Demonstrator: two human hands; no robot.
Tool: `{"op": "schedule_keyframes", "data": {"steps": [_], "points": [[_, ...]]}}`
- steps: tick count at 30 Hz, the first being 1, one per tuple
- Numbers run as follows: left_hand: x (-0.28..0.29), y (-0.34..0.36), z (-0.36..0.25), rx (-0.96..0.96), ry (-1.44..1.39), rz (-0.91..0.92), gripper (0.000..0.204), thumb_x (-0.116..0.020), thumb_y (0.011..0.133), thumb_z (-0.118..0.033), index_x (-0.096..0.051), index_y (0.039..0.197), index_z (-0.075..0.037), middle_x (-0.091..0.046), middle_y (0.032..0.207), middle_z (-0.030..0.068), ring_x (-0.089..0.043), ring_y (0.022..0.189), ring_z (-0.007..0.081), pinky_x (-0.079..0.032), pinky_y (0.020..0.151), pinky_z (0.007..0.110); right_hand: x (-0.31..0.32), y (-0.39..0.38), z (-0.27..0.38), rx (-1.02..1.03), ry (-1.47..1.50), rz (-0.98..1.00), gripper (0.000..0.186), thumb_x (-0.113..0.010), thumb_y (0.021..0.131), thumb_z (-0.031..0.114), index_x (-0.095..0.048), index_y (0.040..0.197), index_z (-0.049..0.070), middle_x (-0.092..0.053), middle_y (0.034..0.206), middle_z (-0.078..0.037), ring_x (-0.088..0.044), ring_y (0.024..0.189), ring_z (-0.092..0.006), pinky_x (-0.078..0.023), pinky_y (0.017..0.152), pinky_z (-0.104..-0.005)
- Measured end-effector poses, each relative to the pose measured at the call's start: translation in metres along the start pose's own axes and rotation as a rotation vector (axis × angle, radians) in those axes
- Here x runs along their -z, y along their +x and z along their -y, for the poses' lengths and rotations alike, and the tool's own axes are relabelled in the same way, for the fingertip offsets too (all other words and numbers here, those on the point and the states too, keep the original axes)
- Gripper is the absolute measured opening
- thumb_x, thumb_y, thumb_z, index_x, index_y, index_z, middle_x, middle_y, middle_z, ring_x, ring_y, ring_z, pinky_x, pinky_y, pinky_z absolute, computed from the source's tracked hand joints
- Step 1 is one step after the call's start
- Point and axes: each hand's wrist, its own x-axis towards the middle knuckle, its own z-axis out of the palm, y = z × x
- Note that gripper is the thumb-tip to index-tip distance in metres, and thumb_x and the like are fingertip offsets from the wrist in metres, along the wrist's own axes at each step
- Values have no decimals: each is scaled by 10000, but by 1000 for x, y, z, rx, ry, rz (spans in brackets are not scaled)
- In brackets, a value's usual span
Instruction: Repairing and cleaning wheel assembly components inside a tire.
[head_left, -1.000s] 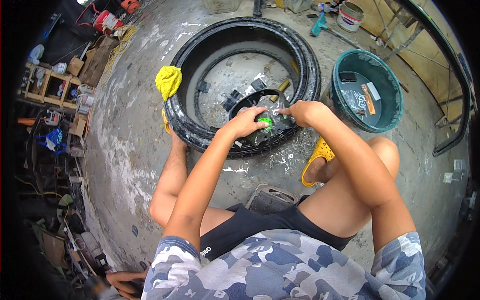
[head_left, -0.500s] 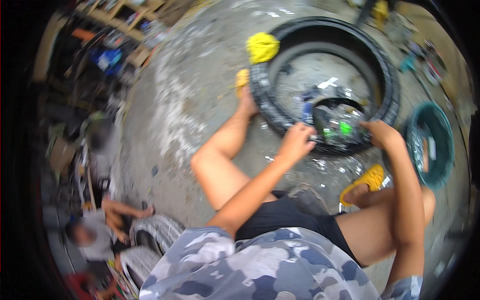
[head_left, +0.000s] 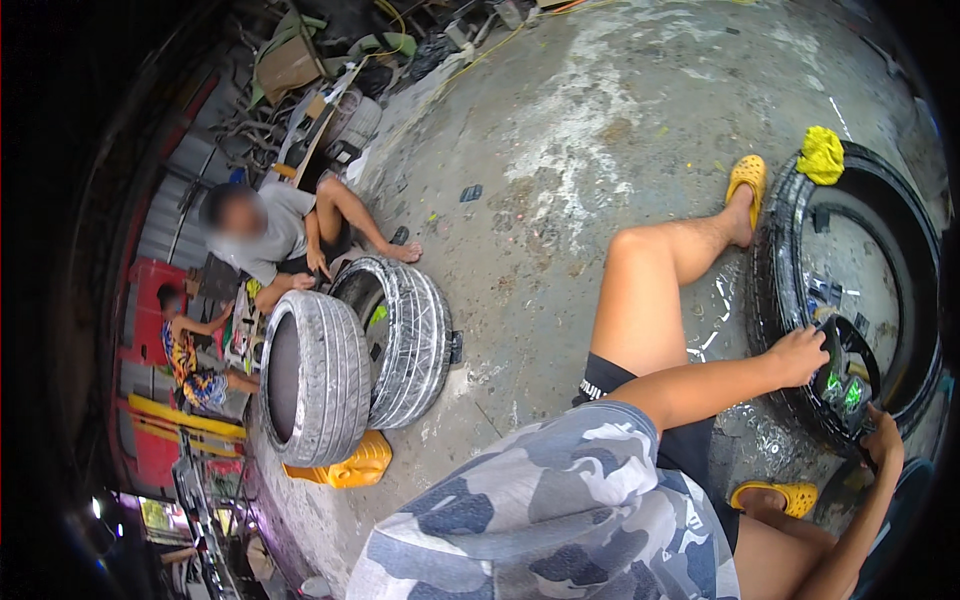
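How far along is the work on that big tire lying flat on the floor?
Done: the black tire lies flat with a yellow rag on its rim. In hand: the left hand rests on the tire's near edge; the right hand is at the small dark ring inside. Left: cannot tell; no finished result shows.

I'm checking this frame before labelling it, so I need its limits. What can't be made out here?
- Head view: the small black part with green spots is too small and warped to identify.
- Right hand: near the dark rim; its fingers are hidden.
- Left hand: whether it grips or only rests on the tyre is unclear.
- Shelves behind the seated person: clutter too small.
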Motion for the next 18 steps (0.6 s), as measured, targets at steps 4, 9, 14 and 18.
{"op": "schedule_keyframes", "data": {"steps": [4,9,14,18], "points": [[-9,12,-9,-48,15,-63,321,-709,649,-158,-627,940,-49,-539,1044,169,-483,1071,334,-428,877,411,-10,99,-140,334,-88,-139,742,-566,627,-166,-469,1330,50,-574,1181,-179,-660,721,-298,-535,470,-348],[-6,9,-2,8,-30,-8,474,-731,652,-151,-542,1065,-14,-514,1144,199,-448,1161,378,-408,947,442,-12,97,-127,299,-17,-86,731,-569,625,-166,-468,1322,33,-543,1237,-183,-655,712,-320,-532,416,-345],[-9,6,7,-23,34,0,503,-737,630,-152,-530,1065,-8,-517,1133,193,-454,1159,370,-410,939,442,-2,22,-30,48,114,2,755,-582,626,-146,-450,1344,48,-552,1241,-186,-633,918,-315,-545,742,-357],[-1,10,-3,-20,-15,56,491,-726,627,-146,-533,1058,-12,-517,1118,191,-453,1159,369,-407,938,449,-12,71,-96,169,32,-87,769,-602,615,-125,-455,1347,61,-563,1232,-187,-589,1039,-301,-448,919,-334]]}}
